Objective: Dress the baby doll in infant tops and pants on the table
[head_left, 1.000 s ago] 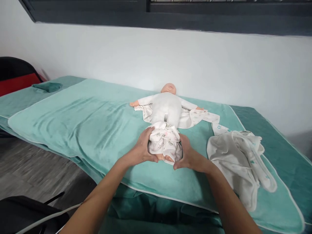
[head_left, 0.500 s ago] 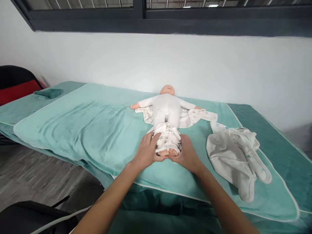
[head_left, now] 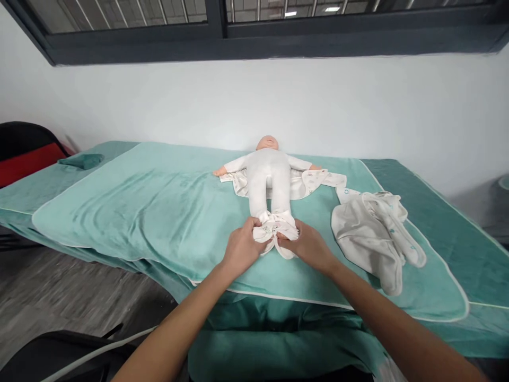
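Observation:
A baby doll [head_left: 268, 165] in a white bodysuit lies on its back, arms spread, its legs pointing toward me. White patterned baby pants [head_left: 275, 227] are bunched around its ankles, and the feet are mostly hidden in the cloth. My left hand [head_left: 243, 245] is closed on the left edge of the pants, thumb on top. At the right edge, my right hand [head_left: 312, 246] grips the same pants with its fingers tucked into the cloth. Beneath the doll's back an opened white baby shirt [head_left: 314, 183] is spread out, its sleeves reaching to both sides.
To the right lies a crumpled white baby garment [head_left: 363, 228] with green marks. A light green blanket [head_left: 131, 196] covers the bed, which stands against a white wall [head_left: 159, 101]. A black and red chair [head_left: 27, 154] is at the far left, and a pale cable [head_left: 99, 350] runs at lower left.
The pants have slid down the doll's legs from the shins to the ankles, baring the white legs. Both hands moved with them, and their fingers closed from a loose hold to a grip.

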Demonstrator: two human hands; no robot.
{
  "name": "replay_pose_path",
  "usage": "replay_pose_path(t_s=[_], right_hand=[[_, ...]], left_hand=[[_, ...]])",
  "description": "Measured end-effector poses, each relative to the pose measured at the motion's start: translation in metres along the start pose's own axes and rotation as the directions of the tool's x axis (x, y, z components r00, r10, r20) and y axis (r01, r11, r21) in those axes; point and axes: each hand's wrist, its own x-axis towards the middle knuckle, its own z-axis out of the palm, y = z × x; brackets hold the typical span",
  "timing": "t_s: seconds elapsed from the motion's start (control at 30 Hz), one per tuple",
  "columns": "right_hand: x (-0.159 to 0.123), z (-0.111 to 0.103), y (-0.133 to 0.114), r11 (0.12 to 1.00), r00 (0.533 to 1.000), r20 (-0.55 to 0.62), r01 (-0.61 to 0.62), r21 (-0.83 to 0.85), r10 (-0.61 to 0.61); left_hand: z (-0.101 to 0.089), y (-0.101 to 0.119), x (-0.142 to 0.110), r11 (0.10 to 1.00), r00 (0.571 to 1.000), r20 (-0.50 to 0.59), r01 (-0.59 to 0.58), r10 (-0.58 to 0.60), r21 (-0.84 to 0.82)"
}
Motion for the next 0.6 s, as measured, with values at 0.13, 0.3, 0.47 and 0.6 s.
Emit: replay_pose_path(t_s=[0.13,0.3,0.47,0.6], right_hand=[[-0.006,-0.014,-0.013,0.993,0.975,0.219,-0.050,0.108,0.025],[-0.015,-0.029,-0.023,0.907,0.852,0.512,-0.295,0.301,0.107],[-0.024,-0.058,-0.041,0.908,0.738,0.664,-0.193,0.373,-0.116],[-0.030,-0.089,-0.079,0.981,0.649,0.736,0.132,0.140,-0.192]], left_hand=[[-0.014,0.007,-0.003,0.946,0.984,0.149,0.133,-0.092,-0.296],[-0.029,0.016,-0.013,0.860,0.949,0.308,0.208,-0.062,-0.467],[-0.087,0.045,-0.015,0.945,0.795,0.588,0.062,0.149,-0.322],[-0.146,0.082,-0.008,0.948,0.556,0.812,-0.319,0.177,0.012]])
